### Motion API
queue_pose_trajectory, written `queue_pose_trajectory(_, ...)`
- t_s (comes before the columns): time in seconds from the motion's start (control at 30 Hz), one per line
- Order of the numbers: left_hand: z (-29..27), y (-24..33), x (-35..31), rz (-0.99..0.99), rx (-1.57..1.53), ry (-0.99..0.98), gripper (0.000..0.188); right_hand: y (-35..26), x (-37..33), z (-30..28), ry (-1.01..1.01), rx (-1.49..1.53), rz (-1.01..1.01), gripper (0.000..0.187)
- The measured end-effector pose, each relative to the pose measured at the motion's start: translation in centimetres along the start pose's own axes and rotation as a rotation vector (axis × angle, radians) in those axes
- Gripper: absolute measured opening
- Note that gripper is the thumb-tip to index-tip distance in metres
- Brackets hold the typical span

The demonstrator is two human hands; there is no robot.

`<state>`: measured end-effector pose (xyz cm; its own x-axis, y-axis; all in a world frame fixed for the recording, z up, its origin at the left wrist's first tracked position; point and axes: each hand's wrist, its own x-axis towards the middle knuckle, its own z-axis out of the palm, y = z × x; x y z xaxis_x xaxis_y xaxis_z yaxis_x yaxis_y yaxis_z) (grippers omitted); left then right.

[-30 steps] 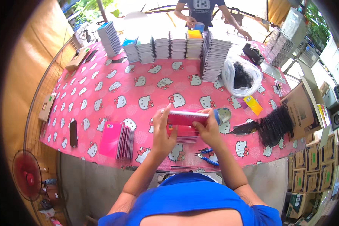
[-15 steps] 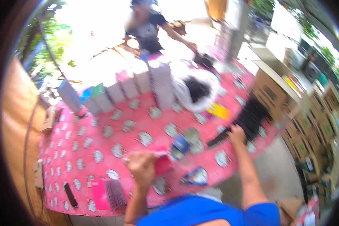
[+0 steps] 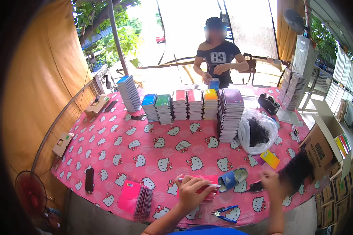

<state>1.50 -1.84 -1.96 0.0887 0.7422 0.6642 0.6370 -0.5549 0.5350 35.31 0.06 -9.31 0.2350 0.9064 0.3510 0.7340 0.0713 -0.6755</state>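
Note:
My left hand (image 3: 194,192) is closed around a small stack of pink-red notepads (image 3: 208,189) near the table's front edge. My right hand (image 3: 271,182) is closed in a loose fist beside the heap of thin black binding coils (image 3: 298,176); blur hides what it holds, if anything. Left of my left hand lie pink spiral-bound notepads (image 3: 134,199). Just past my left hand rests a blue slipper-shaped thing (image 3: 233,180) with a pale inside. Blue-handled pliers (image 3: 225,214) lie at the front edge.
Across the table stands a co-worker (image 3: 219,58) with a blue notepad. Stacks of coloured notepads (image 3: 231,113) form a row at mid-table. Right of them are a white bag (image 3: 259,137) of black coils, a tape dispenser (image 3: 268,103) and an open carton (image 3: 321,147). A dark phone-like slab (image 3: 89,180) lies left.
The view has turned and levelled. My right hand has drawn back from the black coils towards me. The co-worker's outstretched arm has come in, both hands now close to the body.

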Motion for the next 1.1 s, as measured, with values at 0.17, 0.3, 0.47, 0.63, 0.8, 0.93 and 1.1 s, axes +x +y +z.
queue_pose_trajectory(0.17,-0.5,-0.3,0.0,0.006,-0.004,-0.036,0.017,-15.4,-3.1,3.3,-0.215,0.529,-0.149,0.016)
queue_pose_trajectory(0.3,-0.7,0.1,0.1,0.016,-0.003,-0.025,0.017,-15.3,-3.3,3.8,-0.28,0.604,-0.063,0.016)
queue_pose_trajectory(0.47,-0.3,-0.2,-0.3,0.019,-0.051,-0.016,0.018,-16.1,-1.5,3.1,-0.319,0.513,-0.386,0.017)
queue_pose_trajectory(0.63,0.2,-0.1,0.0,-0.019,-0.082,-0.071,0.013,-15.1,-0.4,2.5,-0.532,0.556,-0.21,0.016)
queue_pose_trajectory(0.8,0.5,0.0,-0.4,-0.063,-0.12,-0.042,0.016,-15.6,-1.0,2.0,-0.565,0.6,-0.156,0.016)
queue_pose_trajectory(0.93,0.3,0.3,-0.5,-0.059,-0.105,-0.01,0.017,-16.2,-1.2,2.0,-0.546,0.564,-0.172,0.017)
queue_pose_trajectory(1.1,0.4,0.6,-0.4,0.049,0.005,0.026,0.017,-16.8,-1.2,1.1,-0.496,0.45,-0.264,0.018)
